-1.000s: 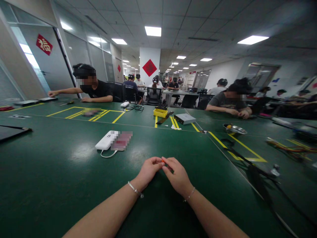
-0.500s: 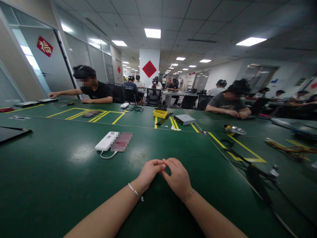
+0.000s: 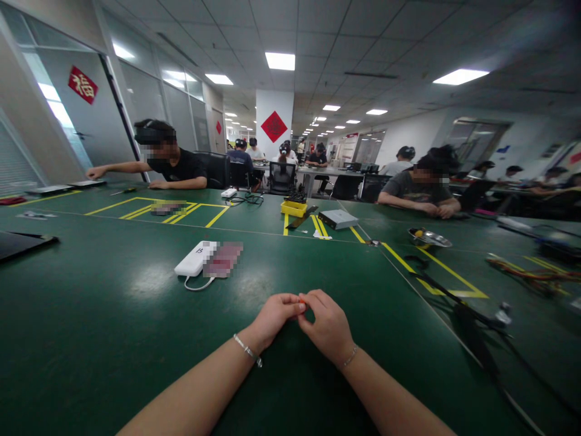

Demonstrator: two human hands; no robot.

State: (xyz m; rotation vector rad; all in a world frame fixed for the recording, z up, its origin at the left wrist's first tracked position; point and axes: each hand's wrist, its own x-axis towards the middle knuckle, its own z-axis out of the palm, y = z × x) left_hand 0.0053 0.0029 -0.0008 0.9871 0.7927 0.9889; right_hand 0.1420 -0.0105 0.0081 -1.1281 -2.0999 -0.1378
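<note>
My left hand (image 3: 276,316) and my right hand (image 3: 325,322) meet fingertip to fingertip just above the green table (image 3: 149,339). Between the pinched fingers a small orange piece (image 3: 302,301) shows; most of it is covered, so its kind cannot be made out. Both hands are closed on it, thumb against forefinger. Beyond the left hand lies a white power bank (image 3: 196,259) marked 15, its short white cable running to a pixelated flat reddish thing (image 3: 223,260) beside it.
Farther back stand a yellow bin (image 3: 294,209) and a grey box (image 3: 338,218). To the right are a metal dish (image 3: 429,237), a black strap (image 3: 472,327) and bundled wires (image 3: 526,267). A dark flat panel (image 3: 25,245) lies left. Two people sit across the table.
Hardly anything differs. The fingers have shifted very slightly, and a little more of the orange piece shows between them.
</note>
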